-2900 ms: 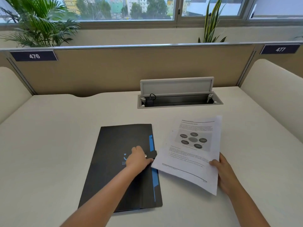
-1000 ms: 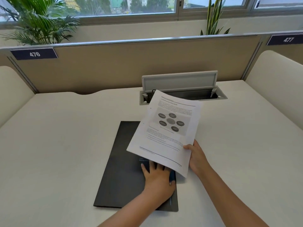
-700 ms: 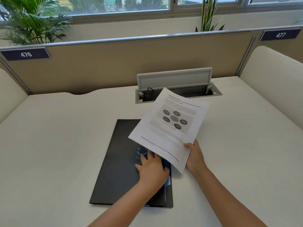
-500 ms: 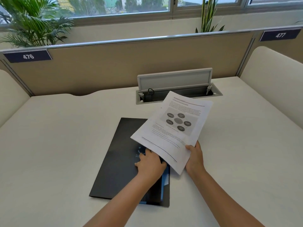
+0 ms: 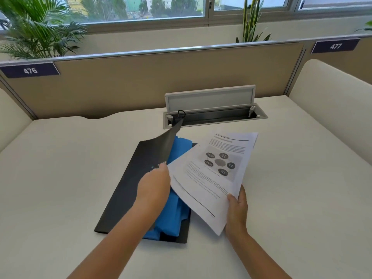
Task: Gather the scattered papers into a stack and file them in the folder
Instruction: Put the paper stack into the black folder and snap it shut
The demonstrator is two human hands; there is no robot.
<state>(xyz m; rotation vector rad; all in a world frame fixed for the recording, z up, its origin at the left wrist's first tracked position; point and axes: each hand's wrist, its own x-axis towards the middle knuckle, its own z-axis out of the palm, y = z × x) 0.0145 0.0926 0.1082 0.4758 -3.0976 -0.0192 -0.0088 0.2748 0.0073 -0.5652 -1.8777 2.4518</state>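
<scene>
Left hand (image 5: pixel 154 188), frame centre, pinches the black folder (image 5: pixel 128 190) cover's right edge, lifting it; blue inner pockets (image 5: pixel 173 210) exposed. Right hand (image 5: pixel 236 210), lower right, closed on the near corner of the printed paper stack (image 5: pixel 215 174), held tilted above the white tabletop (image 5: pixel 60 178), overlapping the folder's right side.

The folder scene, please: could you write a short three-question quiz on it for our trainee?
1. True or false: the folder lies fully shut.
2. Which hand holds the papers: A left, B right?
3. What colour is the folder's inside?

Key:
1. False: the left hand lifts its black cover.
2. B: the right hand grips their near corner, above the desk.
3. Blue.
</scene>
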